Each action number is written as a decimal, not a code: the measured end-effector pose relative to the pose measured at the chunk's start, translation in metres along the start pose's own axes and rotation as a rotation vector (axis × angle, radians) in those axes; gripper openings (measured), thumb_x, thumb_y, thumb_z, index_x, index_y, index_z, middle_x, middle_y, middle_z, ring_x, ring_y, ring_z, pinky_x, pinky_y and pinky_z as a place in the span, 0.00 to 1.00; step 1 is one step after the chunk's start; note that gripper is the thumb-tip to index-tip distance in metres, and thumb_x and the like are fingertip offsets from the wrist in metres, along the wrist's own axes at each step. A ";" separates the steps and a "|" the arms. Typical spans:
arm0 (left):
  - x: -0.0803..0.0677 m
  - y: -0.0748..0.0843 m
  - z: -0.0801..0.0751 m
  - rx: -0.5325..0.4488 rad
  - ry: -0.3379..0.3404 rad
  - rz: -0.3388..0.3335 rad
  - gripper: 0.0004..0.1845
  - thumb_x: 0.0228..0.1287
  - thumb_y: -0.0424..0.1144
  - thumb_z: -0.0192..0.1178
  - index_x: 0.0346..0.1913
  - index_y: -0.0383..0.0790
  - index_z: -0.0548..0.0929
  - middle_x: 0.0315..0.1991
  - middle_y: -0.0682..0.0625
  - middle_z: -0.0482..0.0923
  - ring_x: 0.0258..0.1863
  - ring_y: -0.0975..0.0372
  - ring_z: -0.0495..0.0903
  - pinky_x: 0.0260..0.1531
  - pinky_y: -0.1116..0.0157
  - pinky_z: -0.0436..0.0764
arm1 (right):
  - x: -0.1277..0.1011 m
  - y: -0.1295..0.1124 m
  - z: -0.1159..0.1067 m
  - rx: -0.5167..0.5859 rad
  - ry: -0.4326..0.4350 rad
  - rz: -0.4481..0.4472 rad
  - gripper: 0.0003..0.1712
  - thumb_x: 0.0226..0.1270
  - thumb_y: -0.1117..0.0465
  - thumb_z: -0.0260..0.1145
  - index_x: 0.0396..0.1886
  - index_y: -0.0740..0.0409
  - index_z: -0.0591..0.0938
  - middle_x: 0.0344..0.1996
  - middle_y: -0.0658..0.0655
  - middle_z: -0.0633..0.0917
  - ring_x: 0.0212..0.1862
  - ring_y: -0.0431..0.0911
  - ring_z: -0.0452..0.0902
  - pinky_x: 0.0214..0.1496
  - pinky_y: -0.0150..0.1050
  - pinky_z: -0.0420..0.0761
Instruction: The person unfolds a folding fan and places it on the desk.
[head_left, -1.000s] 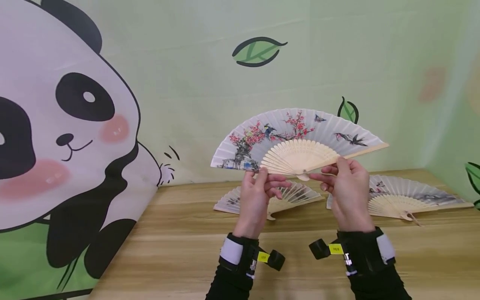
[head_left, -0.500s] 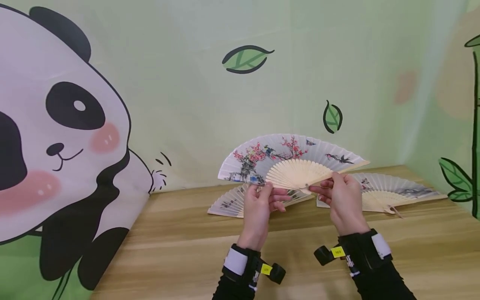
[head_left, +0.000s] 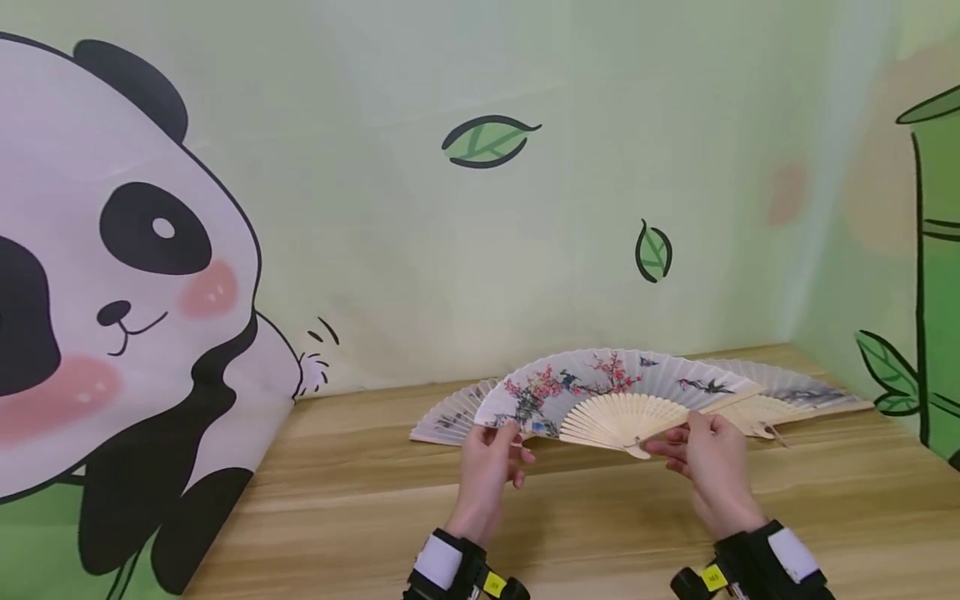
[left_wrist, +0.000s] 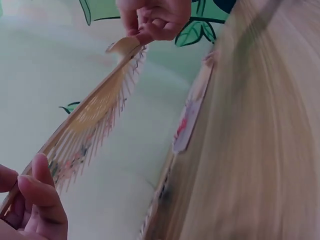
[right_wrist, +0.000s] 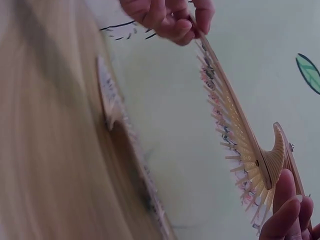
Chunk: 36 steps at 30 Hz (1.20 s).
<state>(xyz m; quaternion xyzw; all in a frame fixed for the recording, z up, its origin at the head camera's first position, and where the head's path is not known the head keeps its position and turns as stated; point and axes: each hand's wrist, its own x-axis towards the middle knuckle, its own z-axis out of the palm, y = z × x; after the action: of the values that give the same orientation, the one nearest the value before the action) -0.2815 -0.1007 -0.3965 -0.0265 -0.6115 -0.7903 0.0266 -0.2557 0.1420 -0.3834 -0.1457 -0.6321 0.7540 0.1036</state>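
Note:
I hold a spread folding fan (head_left: 615,396) with red blossoms and birds just above the wooden table (head_left: 360,500). My left hand (head_left: 491,450) pinches its left end rib; in the left wrist view the fingers (left_wrist: 35,200) curl round that rib of the fan (left_wrist: 95,120). My right hand (head_left: 701,454) grips the right rib beside the pivot, and in the right wrist view its fingers (right_wrist: 285,210) close under the fan (right_wrist: 235,125) at its pivot end.
Two more spread fans lie on the table behind: one (head_left: 450,417) at the left, one (head_left: 795,396) at the right. A panda banner (head_left: 127,317) drapes over the table's left side. A green wall with leaf drawings stands close behind.
Both hands have lowered the fan from chest height down to just above the table, in front of the two lying fans. The grip on both ribs is unchanged.

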 end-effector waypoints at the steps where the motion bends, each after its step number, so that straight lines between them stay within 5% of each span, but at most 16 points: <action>1: 0.000 0.000 -0.004 0.012 0.005 -0.004 0.09 0.69 0.35 0.55 0.47 0.34 0.72 0.32 0.47 0.73 0.21 0.63 0.78 0.11 0.73 0.67 | 0.000 0.002 -0.003 -0.013 0.002 0.002 0.14 0.81 0.56 0.38 0.44 0.61 0.65 0.29 0.52 0.78 0.30 0.40 0.85 0.31 0.32 0.80; 6: -0.006 -0.004 -0.027 0.131 0.012 -0.074 0.05 0.67 0.34 0.54 0.36 0.35 0.73 0.28 0.48 0.75 0.17 0.64 0.78 0.09 0.73 0.66 | -0.004 0.014 -0.012 -0.074 -0.021 0.022 0.15 0.80 0.57 0.38 0.43 0.65 0.66 0.28 0.52 0.79 0.29 0.41 0.85 0.32 0.35 0.83; 10: -0.013 -0.010 -0.044 0.299 -0.057 -0.123 0.07 0.66 0.34 0.55 0.33 0.33 0.76 0.24 0.50 0.75 0.16 0.65 0.77 0.08 0.73 0.65 | -0.010 0.025 -0.020 -0.097 -0.053 0.033 0.16 0.80 0.59 0.37 0.42 0.69 0.65 0.27 0.54 0.78 0.29 0.42 0.85 0.33 0.37 0.84; 20: -0.022 -0.015 -0.066 0.628 -0.219 -0.080 0.12 0.70 0.36 0.57 0.32 0.29 0.78 0.21 0.50 0.75 0.19 0.62 0.75 0.16 0.68 0.67 | -0.025 0.047 -0.033 -0.060 -0.094 0.146 0.16 0.81 0.60 0.36 0.44 0.71 0.63 0.29 0.56 0.79 0.29 0.45 0.85 0.34 0.39 0.85; 28: -0.023 -0.020 -0.073 0.683 -0.253 -0.028 0.12 0.69 0.34 0.56 0.29 0.29 0.77 0.16 0.52 0.70 0.16 0.62 0.71 0.17 0.68 0.64 | -0.029 0.058 -0.033 -0.016 -0.096 0.205 0.16 0.80 0.61 0.38 0.46 0.73 0.63 0.27 0.55 0.81 0.28 0.46 0.85 0.33 0.40 0.85; 36: -0.022 -0.025 -0.083 0.737 -0.310 -0.077 0.12 0.69 0.34 0.56 0.27 0.33 0.76 0.17 0.51 0.71 0.13 0.63 0.71 0.14 0.68 0.62 | -0.032 0.071 -0.030 0.023 -0.096 0.276 0.17 0.80 0.60 0.37 0.45 0.74 0.63 0.25 0.55 0.82 0.28 0.48 0.85 0.34 0.41 0.85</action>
<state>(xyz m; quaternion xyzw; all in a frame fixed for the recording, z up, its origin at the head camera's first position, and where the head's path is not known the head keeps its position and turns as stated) -0.2625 -0.1745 -0.4433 -0.1111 -0.8514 -0.5051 -0.0877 -0.2132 0.1465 -0.4557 -0.1937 -0.6014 0.7745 -0.0300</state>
